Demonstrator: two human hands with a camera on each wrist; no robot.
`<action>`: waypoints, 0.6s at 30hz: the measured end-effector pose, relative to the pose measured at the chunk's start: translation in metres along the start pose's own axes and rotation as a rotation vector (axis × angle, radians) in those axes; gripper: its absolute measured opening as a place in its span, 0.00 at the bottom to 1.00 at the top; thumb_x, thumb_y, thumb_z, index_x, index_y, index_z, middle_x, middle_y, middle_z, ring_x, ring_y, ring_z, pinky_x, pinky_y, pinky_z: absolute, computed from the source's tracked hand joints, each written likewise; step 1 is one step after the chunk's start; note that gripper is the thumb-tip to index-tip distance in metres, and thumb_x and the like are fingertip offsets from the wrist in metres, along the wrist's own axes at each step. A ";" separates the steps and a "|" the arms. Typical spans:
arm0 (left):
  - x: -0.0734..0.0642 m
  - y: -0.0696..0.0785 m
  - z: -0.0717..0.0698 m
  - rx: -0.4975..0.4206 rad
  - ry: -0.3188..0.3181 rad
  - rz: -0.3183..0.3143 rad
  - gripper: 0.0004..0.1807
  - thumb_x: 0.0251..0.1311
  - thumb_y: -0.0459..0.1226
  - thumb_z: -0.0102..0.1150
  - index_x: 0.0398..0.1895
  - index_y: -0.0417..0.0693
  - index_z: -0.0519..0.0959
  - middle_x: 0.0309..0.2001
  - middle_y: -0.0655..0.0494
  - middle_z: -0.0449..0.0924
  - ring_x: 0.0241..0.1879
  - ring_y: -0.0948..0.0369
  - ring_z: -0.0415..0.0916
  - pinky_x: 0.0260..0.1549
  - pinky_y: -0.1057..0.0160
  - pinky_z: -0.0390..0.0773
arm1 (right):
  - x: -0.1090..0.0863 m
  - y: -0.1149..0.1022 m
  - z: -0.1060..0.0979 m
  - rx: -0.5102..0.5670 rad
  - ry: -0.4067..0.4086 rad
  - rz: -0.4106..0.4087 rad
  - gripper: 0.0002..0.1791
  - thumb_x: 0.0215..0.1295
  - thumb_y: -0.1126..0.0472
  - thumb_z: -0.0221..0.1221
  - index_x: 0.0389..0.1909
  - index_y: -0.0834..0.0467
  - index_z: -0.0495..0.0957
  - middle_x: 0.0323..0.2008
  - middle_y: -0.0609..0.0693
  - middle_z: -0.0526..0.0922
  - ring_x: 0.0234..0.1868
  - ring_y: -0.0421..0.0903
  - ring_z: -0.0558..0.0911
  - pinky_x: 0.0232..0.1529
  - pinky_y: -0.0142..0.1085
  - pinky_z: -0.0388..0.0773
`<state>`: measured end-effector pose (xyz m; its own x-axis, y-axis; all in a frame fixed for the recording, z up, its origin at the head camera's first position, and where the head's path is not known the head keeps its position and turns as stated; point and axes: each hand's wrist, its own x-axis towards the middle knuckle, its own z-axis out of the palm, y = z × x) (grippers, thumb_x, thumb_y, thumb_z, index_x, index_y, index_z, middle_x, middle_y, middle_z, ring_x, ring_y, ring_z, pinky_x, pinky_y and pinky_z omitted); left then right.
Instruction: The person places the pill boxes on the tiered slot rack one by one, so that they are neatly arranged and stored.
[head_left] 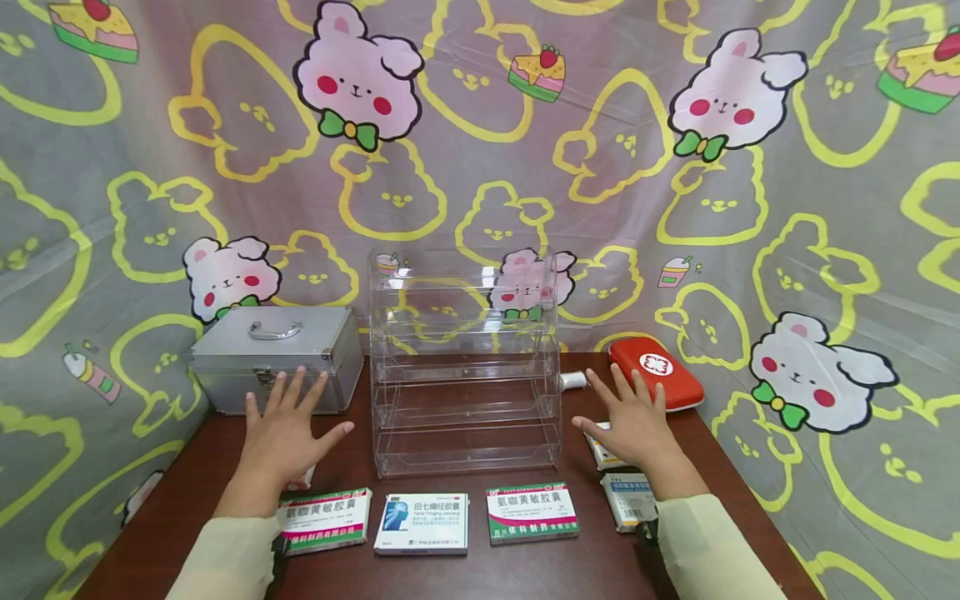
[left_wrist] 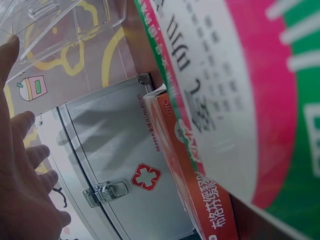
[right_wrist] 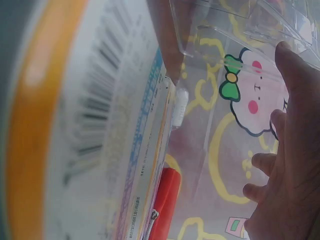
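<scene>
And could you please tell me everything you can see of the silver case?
The silver case is boxy, with a metallic-looking shell, metal edging and corner caps. Its lid is down, with an arched handle on top and a metal latch across the front seam. The front bears a red emblem with a white cross and small red lettering. It sits upright on the brown table, left of the clear rack. The left hand spreads in front of it, apparently without touching.

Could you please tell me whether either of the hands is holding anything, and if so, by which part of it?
Nothing is held: the left hand and the right hand are both spread open and empty.
</scene>
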<state>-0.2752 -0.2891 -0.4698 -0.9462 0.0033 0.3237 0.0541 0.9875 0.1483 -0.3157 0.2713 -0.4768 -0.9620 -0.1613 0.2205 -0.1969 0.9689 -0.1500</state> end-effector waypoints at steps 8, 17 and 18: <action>0.000 -0.002 0.001 -0.017 -0.004 -0.002 0.59 0.65 0.72 0.62 0.90 0.53 0.54 0.88 0.33 0.46 0.86 0.29 0.39 0.79 0.17 0.28 | -0.001 0.001 0.000 0.000 0.014 -0.007 0.56 0.69 0.19 0.54 0.89 0.43 0.53 0.87 0.67 0.51 0.85 0.77 0.47 0.80 0.80 0.36; -0.007 -0.017 -0.009 -0.074 -0.080 -0.002 0.59 0.68 0.73 0.56 0.89 0.47 0.53 0.87 0.28 0.46 0.85 0.27 0.40 0.80 0.18 0.34 | 0.002 -0.009 -0.007 0.184 0.060 -0.062 0.50 0.75 0.29 0.59 0.88 0.50 0.58 0.86 0.67 0.55 0.86 0.74 0.51 0.83 0.77 0.41; -0.009 -0.020 -0.010 -0.086 -0.091 -0.001 0.59 0.69 0.73 0.55 0.89 0.46 0.53 0.86 0.27 0.46 0.85 0.27 0.40 0.79 0.18 0.35 | 0.002 -0.010 -0.007 0.209 0.063 -0.067 0.49 0.76 0.30 0.59 0.88 0.50 0.57 0.86 0.66 0.56 0.86 0.73 0.52 0.83 0.76 0.43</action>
<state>-0.2651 -0.3104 -0.4666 -0.9711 0.0207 0.2379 0.0769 0.9703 0.2295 -0.3143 0.2622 -0.4678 -0.9329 -0.2056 0.2956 -0.3012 0.8955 -0.3277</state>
